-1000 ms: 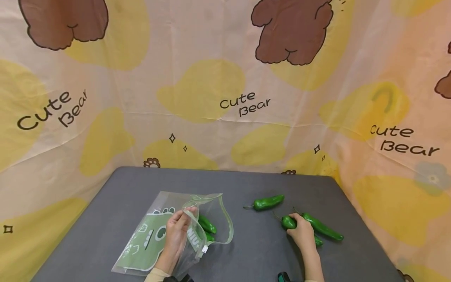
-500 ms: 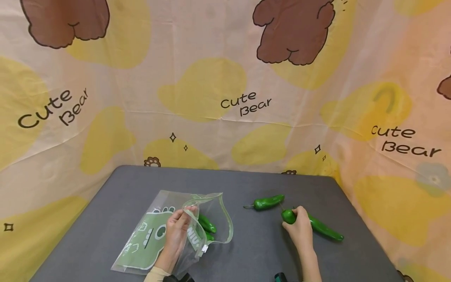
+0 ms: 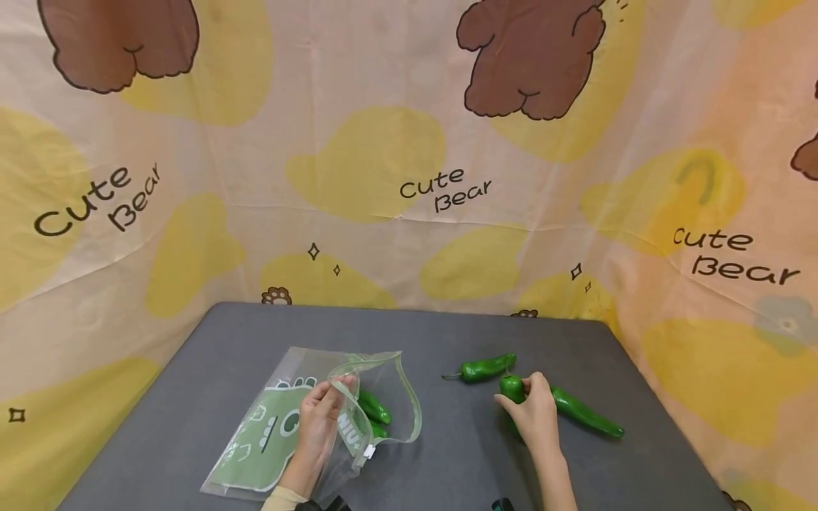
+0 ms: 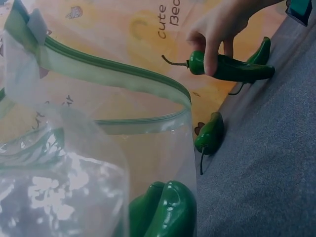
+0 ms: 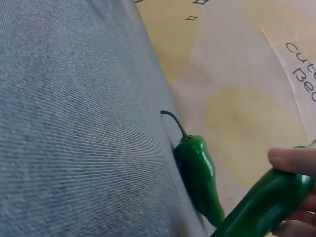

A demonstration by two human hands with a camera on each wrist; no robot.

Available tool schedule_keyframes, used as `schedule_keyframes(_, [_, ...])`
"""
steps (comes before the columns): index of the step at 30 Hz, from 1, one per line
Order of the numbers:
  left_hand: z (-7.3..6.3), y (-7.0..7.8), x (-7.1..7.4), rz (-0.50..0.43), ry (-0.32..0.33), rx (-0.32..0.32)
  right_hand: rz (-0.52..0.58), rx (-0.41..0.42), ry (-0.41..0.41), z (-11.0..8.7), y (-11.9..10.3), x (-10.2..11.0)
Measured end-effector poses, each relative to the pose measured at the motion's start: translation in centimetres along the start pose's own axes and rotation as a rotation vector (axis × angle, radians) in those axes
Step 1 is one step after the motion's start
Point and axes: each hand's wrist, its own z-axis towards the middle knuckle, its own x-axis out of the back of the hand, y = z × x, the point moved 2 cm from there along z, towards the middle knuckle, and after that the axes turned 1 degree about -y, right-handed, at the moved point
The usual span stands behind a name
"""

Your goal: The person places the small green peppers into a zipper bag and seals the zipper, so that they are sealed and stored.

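Note:
My left hand (image 3: 319,419) pinches the rim of a clear zip bag (image 3: 255,433) with a green cartoon print, and its mouth gapes toward the right. Inside it lie green peppers (image 4: 170,212), seen through the plastic. My right hand (image 3: 535,411) holds another green pepper (image 4: 232,68) near its stem end, thumb on one side and fingers on the other; the left wrist view shows it raised off the table. Behind that hand a long green pepper (image 3: 588,413) lies on the table. A further pepper (image 5: 197,173) lies farther back, stem pointing left in the head view.
The grey table (image 3: 441,468) has its far edge close to a hanging cloth (image 3: 383,262) printed with bears and lettering. A white zip slider (image 3: 368,451) sits on the bag's near edge. A dark wrist strap piece (image 3: 503,504) shows at the bottom.
My right hand has lifted the pepper from beside the long one and carried it a little to the left, toward the bag. The left hand and the bag have stayed nearly still.

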Motion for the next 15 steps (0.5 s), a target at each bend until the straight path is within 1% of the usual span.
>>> schedule_keyframes(3, [-0.1,0.0,0.0,0.002,0.008,0.000,-0.003,0.018,0.058,-0.2,-0.1,-0.3])
schedule_keyframes(5, [-0.1,0.0,0.0,0.007,0.011,-0.002,0.003,0.032,0.078,-0.3,-0.2,-0.5])
schedule_keyframes(9, [-0.2,0.0,0.0,0.010,0.005,-0.008,0.025,0.032,0.064,-0.5,-0.6,-0.8])
schedule_keyframes(13, [-0.2,0.0,0.0,0.008,0.001,-0.011,0.047,-0.003,0.051,-0.5,-0.9,-1.0])
schedule_keyframes(15, [-0.2,0.0,0.0,0.010,0.005,-0.013,0.064,-0.016,0.059,-0.4,-1.0,-1.0])
